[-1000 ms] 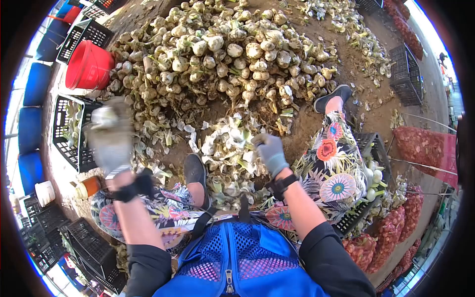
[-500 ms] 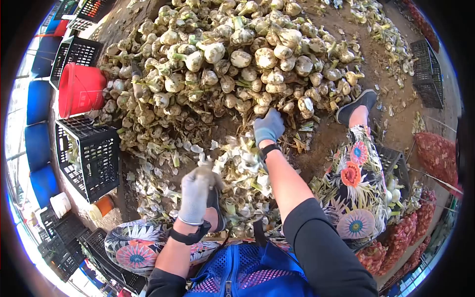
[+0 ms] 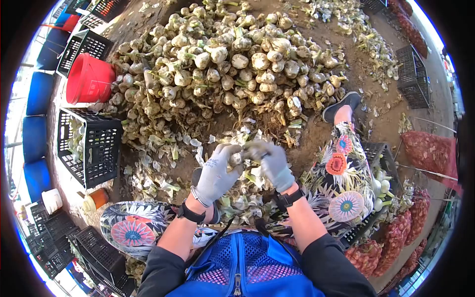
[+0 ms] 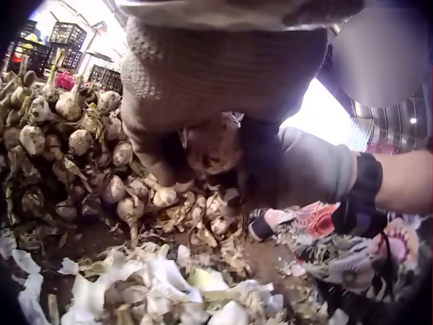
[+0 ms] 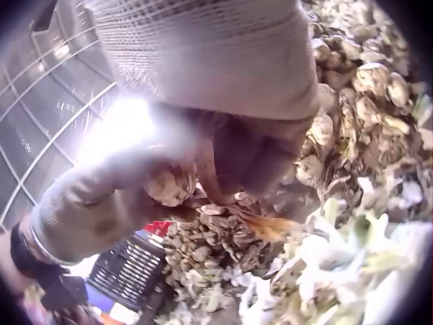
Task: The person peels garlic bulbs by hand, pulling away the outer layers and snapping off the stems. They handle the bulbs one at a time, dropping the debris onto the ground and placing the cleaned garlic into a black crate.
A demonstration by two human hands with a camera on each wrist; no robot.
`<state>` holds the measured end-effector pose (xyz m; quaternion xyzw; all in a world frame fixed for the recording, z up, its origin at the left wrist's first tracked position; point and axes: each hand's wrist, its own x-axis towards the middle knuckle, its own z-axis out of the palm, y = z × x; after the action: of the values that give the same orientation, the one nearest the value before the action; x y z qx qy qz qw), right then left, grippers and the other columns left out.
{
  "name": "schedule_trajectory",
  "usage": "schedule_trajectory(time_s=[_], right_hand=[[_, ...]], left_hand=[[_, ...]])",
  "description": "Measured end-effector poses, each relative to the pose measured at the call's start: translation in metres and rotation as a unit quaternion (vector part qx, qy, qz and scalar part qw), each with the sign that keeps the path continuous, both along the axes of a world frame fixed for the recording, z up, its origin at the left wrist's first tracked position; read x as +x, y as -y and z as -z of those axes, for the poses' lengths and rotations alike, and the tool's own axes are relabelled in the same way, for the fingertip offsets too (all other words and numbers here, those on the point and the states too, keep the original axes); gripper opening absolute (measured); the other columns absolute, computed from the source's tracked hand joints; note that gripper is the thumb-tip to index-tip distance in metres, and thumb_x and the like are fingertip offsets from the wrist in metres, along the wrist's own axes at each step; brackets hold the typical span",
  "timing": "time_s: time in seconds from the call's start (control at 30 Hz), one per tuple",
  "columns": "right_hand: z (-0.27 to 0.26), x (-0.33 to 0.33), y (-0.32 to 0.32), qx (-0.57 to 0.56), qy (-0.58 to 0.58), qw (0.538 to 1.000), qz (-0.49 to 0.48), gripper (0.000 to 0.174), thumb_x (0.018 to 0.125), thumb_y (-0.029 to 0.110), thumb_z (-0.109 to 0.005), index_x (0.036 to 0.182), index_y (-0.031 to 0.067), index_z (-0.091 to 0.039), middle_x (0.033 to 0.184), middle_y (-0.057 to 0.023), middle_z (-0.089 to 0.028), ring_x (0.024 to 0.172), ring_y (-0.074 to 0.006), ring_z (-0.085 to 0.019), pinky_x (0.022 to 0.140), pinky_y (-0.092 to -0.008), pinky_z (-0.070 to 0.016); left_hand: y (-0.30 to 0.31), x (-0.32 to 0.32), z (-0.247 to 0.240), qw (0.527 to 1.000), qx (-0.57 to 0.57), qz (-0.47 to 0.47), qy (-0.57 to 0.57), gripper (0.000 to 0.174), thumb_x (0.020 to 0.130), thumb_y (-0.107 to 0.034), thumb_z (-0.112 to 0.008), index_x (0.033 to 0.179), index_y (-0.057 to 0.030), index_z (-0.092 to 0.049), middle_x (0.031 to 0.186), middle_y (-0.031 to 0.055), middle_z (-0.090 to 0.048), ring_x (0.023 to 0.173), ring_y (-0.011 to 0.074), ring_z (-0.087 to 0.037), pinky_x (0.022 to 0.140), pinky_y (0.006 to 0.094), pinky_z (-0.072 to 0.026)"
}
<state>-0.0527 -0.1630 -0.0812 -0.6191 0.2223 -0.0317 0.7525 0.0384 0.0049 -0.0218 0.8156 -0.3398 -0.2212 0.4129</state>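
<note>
In the head view my gloved left hand (image 3: 216,173) curls its fingers round a garlic bulb (image 3: 236,158), in front of the big heap of bulbs (image 3: 240,61). My gloved right hand (image 3: 275,165) meets it from the other side, fingers bent at the bulb's upper edge. The right wrist view shows the bulb (image 5: 170,185) between the two hands, with dry outer leaves (image 5: 267,227) hanging from the right hand's fingers. Loose peeled skins (image 3: 247,190) lie on the ground below.
A red bucket (image 3: 89,79) and a black crate (image 3: 89,147) stand at the left. By the right leg sits another crate holding white bulbs (image 3: 381,187). Red net sacks (image 3: 429,152) lie at the far right; a shoe (image 3: 341,107) rests beside the heap.
My right hand has drawn back from the heap's near edge towards my body. The left hand has swung in from the left and risen to meet it, the bulb now between them.
</note>
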Motion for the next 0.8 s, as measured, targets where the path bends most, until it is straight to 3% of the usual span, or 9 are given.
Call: schedule_trajectory(time_s=[0.03, 0.07, 0.17, 0.3, 0.4, 0.5, 0.63, 0.7, 0.8], right_hand=[[-0.003, -0.004, -0.001, 0.156, 0.047, 0.977, 0.136, 0.011, 0.087, 0.004, -0.06, 0.09, 0.001, -0.069, 0.096, -0.0131, -0.072, 0.082, -0.0203, -0.068, 0.081, -0.0333, -0.0541], [-0.011, -0.005, 0.001, 0.086, -0.032, 0.971, 0.222, 0.012, 0.089, 0.002, -0.057, 0.085, 0.0026, -0.069, 0.096, -0.0107, -0.071, 0.071, -0.0169, -0.064, 0.077, -0.0294, -0.0528], [0.0, -0.023, -0.006, 0.022, -0.135, 0.972, 0.189, 0.018, 0.09, -0.001, -0.054, 0.083, 0.0047, -0.07, 0.093, -0.0076, -0.071, 0.063, -0.011, -0.057, 0.071, -0.0242, -0.0496], [-0.015, -0.018, -0.043, -0.031, 0.006, 0.99, 0.134, 0.02, 0.093, 0.011, -0.064, 0.106, -0.0004, -0.073, 0.074, 0.0036, -0.063, 0.064, -0.0033, -0.045, 0.059, -0.0225, -0.04], [-0.054, -0.019, -0.039, -0.07, -0.04, 0.992, 0.096, 0.022, 0.094, 0.016, -0.065, 0.105, -0.0023, -0.072, 0.073, 0.0044, -0.062, 0.065, -0.0035, -0.046, 0.059, -0.023, -0.0399], [-0.072, -0.03, -0.03, -0.099, -0.078, 0.99, 0.062, 0.023, 0.095, 0.019, -0.065, 0.102, -0.002, -0.072, 0.071, 0.0045, -0.062, 0.065, -0.004, -0.045, 0.057, -0.024, -0.0393], [-0.066, -0.028, -0.027, 0.069, 0.024, 0.992, 0.102, 0.024, 0.091, 0.012, -0.069, 0.11, -0.0029, -0.068, 0.091, -0.0005, -0.07, 0.078, -0.0041, -0.058, 0.07, -0.0223, -0.0468], [-0.063, -0.03, -0.019, 0.03, -0.014, 0.999, 0.043, 0.031, 0.088, 0.008, -0.07, 0.116, -0.0034, -0.066, 0.102, -0.0038, -0.071, 0.088, -0.0051, -0.062, 0.079, -0.0223, -0.0488], [-0.063, -0.027, -0.018, 0.166, -0.014, 0.982, 0.084, 0.024, 0.089, 0.005, -0.068, 0.111, -0.0037, -0.067, 0.102, -0.0043, -0.072, 0.09, -0.0059, -0.062, 0.079, -0.0241, -0.0499]], left_hand=[[-0.001, -0.003, -0.007, 0.999, -0.002, -0.024, -0.029, 0.046, 0.078, -0.003, -0.068, 0.122, -0.0025, -0.057, 0.113, 0.0176, -0.058, 0.097, 0.0332, -0.06, 0.084, 0.0397, -0.051], [-0.004, -0.006, -0.004, 0.999, -0.016, -0.04, 0.017, 0.047, 0.078, -0.007, -0.073, 0.122, -0.0021, -0.057, 0.104, 0.016, -0.059, 0.092, 0.0309, -0.06, 0.082, 0.0388, -0.0502], [-0.008, -0.018, -0.008, 0.995, -0.027, -0.093, -0.002, 0.049, 0.079, -0.015, -0.078, 0.121, -0.0011, -0.057, 0.099, 0.0139, -0.059, 0.089, 0.0294, -0.059, 0.08, 0.0375, -0.0501], [-0.006, -0.031, -0.007, 0.993, -0.074, -0.057, 0.074, 0.054, 0.081, -0.027, -0.08, 0.122, 0.0002, -0.058, 0.091, 0.0103, -0.058, 0.083, 0.0243, -0.058, 0.077, 0.035, -0.05], [-0.009, -0.043, 0.0, 0.967, -0.127, -0.146, -0.168, 0.063, 0.087, -0.042, -0.076, 0.127, 0.0028, -0.056, 0.097, 0.0062, -0.06, 0.088, 0.0136, -0.056, 0.08, 0.0283, -0.0493], [-0.01, -0.038, -0.002, 0.944, -0.166, -0.137, -0.251, 0.066, 0.087, -0.044, -0.076, 0.128, 0.0028, -0.056, 0.105, 0.0063, -0.062, 0.092, 0.0137, -0.057, 0.084, 0.0277, -0.0493], [-0.005, -0.037, -0.001, 0.956, -0.177, -0.09, -0.215, 0.061, 0.093, -0.043, -0.069, 0.131, 0.0028, -0.054, 0.109, 0.0067, -0.064, 0.098, 0.0132, -0.059, 0.088, 0.0274, -0.0486], [-0.005, -0.036, 0.002, 0.978, -0.149, -0.046, -0.139, 0.054, 0.097, -0.03, -0.066, 0.136, 0.0029, -0.048, 0.115, 0.0061, -0.062, 0.103, 0.011, -0.059, 0.092, 0.0278, -0.0497], [-0.001, -0.038, -0.011, 0.91, -0.195, -0.123, -0.344, 0.046, 0.1, -0.025, -0.06, 0.136, 0.0015, -0.048, 0.106, 0.0052, -0.063, 0.099, 0.0133, -0.06, 0.089, 0.0298, -0.0506]])
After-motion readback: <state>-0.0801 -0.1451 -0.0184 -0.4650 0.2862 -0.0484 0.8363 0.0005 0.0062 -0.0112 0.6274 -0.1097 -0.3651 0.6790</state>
